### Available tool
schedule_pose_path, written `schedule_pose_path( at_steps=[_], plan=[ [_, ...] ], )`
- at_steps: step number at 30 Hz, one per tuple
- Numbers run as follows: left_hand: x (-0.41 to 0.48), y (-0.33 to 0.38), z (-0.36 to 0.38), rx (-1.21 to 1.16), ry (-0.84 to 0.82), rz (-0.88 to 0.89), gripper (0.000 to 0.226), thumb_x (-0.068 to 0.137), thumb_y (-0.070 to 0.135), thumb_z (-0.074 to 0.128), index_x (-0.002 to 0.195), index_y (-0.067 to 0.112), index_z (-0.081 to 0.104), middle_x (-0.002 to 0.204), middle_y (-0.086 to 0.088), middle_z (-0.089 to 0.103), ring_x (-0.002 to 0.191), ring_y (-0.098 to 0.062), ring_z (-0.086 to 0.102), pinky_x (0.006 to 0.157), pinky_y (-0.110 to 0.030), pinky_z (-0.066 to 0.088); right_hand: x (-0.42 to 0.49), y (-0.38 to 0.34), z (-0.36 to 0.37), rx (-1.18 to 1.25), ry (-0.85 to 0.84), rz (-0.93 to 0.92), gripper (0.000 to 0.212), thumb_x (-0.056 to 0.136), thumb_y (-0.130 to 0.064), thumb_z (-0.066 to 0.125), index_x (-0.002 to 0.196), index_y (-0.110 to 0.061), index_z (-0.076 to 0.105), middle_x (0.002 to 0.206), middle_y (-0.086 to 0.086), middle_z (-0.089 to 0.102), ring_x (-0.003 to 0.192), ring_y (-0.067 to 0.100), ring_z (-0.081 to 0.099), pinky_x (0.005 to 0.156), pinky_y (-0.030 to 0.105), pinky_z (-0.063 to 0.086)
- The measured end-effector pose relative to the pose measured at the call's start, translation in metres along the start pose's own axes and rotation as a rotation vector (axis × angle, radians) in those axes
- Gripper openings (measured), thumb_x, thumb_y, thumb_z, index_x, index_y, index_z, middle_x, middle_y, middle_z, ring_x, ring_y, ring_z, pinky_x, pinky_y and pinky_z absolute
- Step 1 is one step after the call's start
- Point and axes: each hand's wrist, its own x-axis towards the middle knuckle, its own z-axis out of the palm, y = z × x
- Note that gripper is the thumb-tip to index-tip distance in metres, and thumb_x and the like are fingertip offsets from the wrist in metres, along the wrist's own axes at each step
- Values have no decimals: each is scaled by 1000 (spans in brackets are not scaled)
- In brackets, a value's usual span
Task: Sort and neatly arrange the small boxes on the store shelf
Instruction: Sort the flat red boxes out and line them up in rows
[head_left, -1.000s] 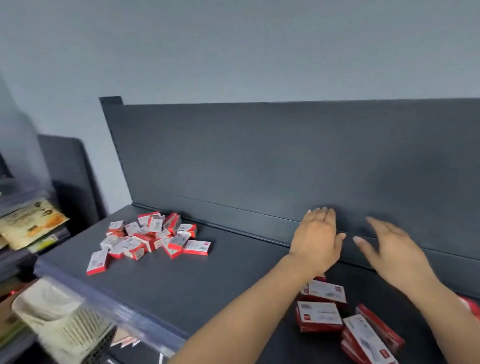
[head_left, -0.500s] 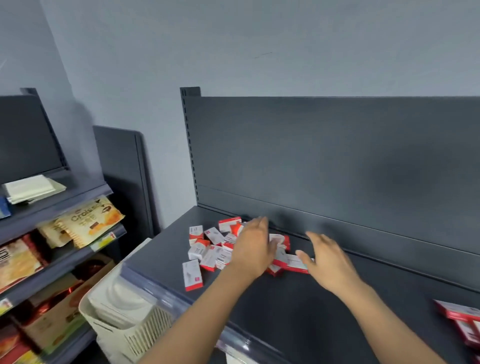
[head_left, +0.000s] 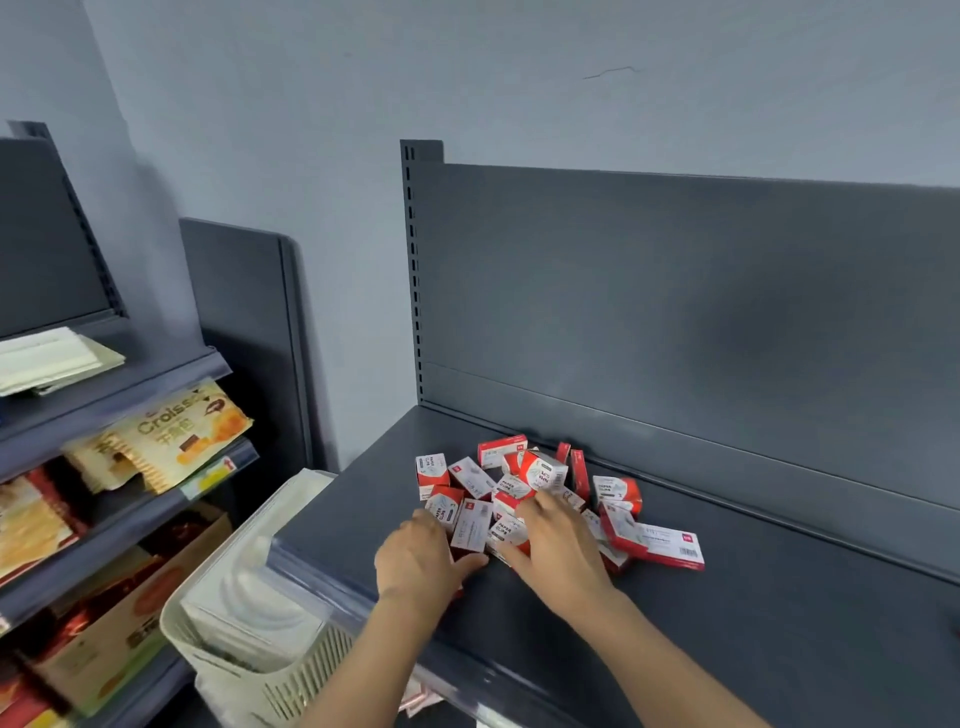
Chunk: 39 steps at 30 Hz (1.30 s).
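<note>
Shelf (head_left: 779, 623), left hand (head_left: 415, 564), right hand (head_left: 561, 551) on boxes (head_left: 543, 470)

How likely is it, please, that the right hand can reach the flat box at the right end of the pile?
Probably yes. The right hand rests on the pile left of the flat box, whose top face lies uncovered on the shelf; only a tilted box overlaps its left end.

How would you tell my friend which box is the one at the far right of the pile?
Find the dark grey shelf, then the heap of small red-and-white boxes near its back panel. Look past the right hand to the heap's right end: the long box lies flat there, white face up. Its neighbours are stubbier and tumbled.
</note>
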Motion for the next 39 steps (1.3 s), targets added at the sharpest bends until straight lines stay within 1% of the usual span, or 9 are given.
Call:
schedule_pose_path(
  at_steps=[3,6,8,11,14,16,25,33,39],
  plan=[
    [1,1,0,-16,-2,8,65,76,54,66,118,10,42,117,-3,59,107,-18,61,82,-27,50,0,-6,7,-87,-14,-30,46,86,-42,58,119,-10,57,121,5,54,117,22,48,98,35,41],
    [4,-4,0,-36,-23,10,54,78,41,68,119,13,46,119,-3,58,108,-19,60,84,-27,50,-3,-8,14,-126,-9,-19,42,51,-43,86,78,-15,71,81,0,64,76,16,64,65,30,55],
    [4,-7,0,-57,-10,27,45,78,36,67,120,22,54,117,1,60,106,-18,60,83,-27,51,-5,-10,19,-116,45,-5,46,35,-46,90,68,-19,71,69,-4,65,64,12,64,55,25,55],
    [-1,-11,-1,-93,5,20,37,80,30,64,116,36,58,114,5,62,104,-15,60,81,-26,50,-17,-13,14,-43,-8,58,53,53,-43,86,95,-16,68,95,3,69,84,16,67,68,27,56],
    [-7,-10,-8,-107,30,3,21,79,32,65,98,26,59,107,1,65,97,-18,62,74,-26,49,-24,-8,11,72,-55,101,50,88,-30,59,130,-14,39,133,6,48,119,20,49,93,30,44],
    [-10,-1,-20,-113,91,32,18,78,31,65,87,20,55,101,-2,66,90,-21,61,67,-27,48,-27,-2,-1,131,-19,127,47,89,-30,57,130,-16,37,131,4,49,120,19,48,94,30,43],
    [-29,141,-39,-228,211,444,39,75,24,72,112,18,62,111,-7,65,104,-28,60,79,-32,47,-68,97,-91,145,194,293,39,88,-26,58,124,-15,47,123,4,52,114,22,50,91,32,41],
    [-116,319,-4,-334,86,743,14,73,21,72,83,19,62,82,-1,64,79,-26,57,64,-31,44,-193,250,-168,118,355,534,43,85,-28,63,123,-13,50,121,6,54,112,25,52,91,34,42],
    [-184,425,31,-361,-12,825,18,73,19,75,88,19,66,88,0,68,85,-22,60,69,-34,50,-294,355,-212,56,361,677,45,84,-28,66,124,-13,51,123,6,56,112,24,55,93,34,44]
  ],
)
